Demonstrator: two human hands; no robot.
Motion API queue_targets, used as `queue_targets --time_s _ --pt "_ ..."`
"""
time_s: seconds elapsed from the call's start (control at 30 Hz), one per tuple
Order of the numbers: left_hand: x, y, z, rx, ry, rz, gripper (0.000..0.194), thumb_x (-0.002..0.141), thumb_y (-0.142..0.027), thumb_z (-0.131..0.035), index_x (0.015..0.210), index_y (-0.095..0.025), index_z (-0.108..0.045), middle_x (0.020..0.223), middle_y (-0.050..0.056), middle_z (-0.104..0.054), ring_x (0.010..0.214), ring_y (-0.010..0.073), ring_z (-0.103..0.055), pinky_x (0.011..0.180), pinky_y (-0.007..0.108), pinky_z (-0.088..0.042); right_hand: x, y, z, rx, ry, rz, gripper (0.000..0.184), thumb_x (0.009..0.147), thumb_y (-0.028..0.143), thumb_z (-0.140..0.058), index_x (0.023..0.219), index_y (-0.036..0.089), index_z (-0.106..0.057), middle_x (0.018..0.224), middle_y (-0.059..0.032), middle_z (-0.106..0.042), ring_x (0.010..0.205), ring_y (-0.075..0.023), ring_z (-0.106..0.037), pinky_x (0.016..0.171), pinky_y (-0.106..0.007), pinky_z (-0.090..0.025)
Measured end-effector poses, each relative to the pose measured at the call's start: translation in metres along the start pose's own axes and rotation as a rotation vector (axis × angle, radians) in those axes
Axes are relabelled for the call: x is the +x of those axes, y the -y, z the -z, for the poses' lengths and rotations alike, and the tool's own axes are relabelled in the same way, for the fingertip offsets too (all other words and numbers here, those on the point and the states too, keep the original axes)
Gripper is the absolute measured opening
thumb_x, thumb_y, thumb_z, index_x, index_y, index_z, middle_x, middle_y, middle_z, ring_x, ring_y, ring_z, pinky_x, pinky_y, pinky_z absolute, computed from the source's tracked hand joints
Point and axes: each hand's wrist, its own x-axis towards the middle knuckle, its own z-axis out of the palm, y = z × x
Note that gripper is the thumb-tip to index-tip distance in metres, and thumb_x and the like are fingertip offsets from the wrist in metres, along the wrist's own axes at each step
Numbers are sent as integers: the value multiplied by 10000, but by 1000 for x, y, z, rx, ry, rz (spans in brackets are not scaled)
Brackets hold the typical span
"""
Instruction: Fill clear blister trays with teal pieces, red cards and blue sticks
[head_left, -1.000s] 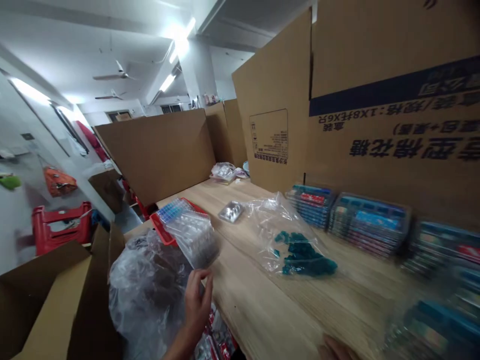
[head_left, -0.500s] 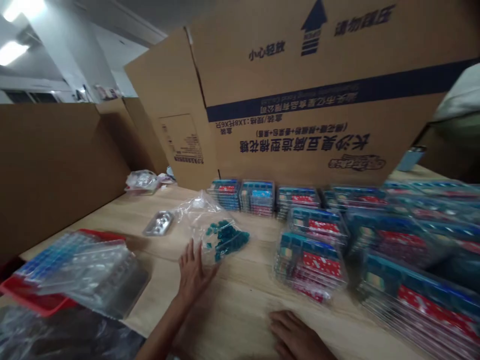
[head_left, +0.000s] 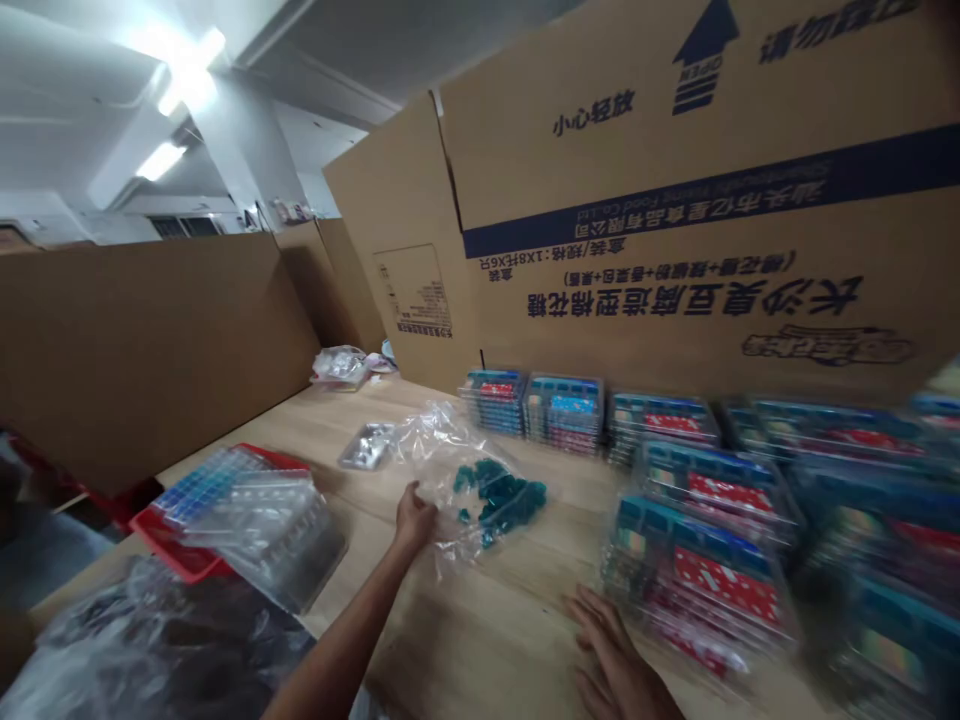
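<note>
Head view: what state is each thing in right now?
Left hand: fingers curled, at the bag's edge.
Right hand: open, fingers spread, by the stacks.
Clear plastic bag: crumpled, lying on the table, teal pieces inside.
Stacked blister packs: sealed-looking, in piles.
Red tray: partly covered by clear plastic trays.
Cardboard carton: opened out, standing behind the stacks.

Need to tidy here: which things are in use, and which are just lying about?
In use: left hand at a clear bag of teal pieces; right hand by stacked red-labelled packs.

Lying about: clear plastic trays, red tray, silver tray, cardboard carton.
</note>
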Motion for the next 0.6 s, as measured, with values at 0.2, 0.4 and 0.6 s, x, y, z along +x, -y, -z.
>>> queue_targets --time_s 0.2,0.4,0.6 --pt "-39 31 33 -70 173 -27 461 542 -46 -529 991 -133 -590 519 -101 -416 451 79 -440 446 183 -355 62 24 -9 -167 -19 54 789 688 116 -551 1429 215 -300 1519 -134 -190 1359 -309 -273 1051 -476 -360" --pt "-40 41 71 23 241 -280 328 537 -163 -578 858 -182 -647 650 -31 -531 597 135 -524 581 263 -444 58 26 -31 -170 164 159 692 624 284 -710 1287 229 -521 1372 -157 -467 1199 -351 -487 975 -490 -426" --pt "1 8 74 -57 -230 -243 466 578 -512 -577 880 -158 -567 924 96 -561 842 258 -588 742 396 -480 28 -16 -36 -304 36 400 349 814 237 -592 1154 316 -606 1190 -26 -641 990 -193 -640 821 -248 -503"
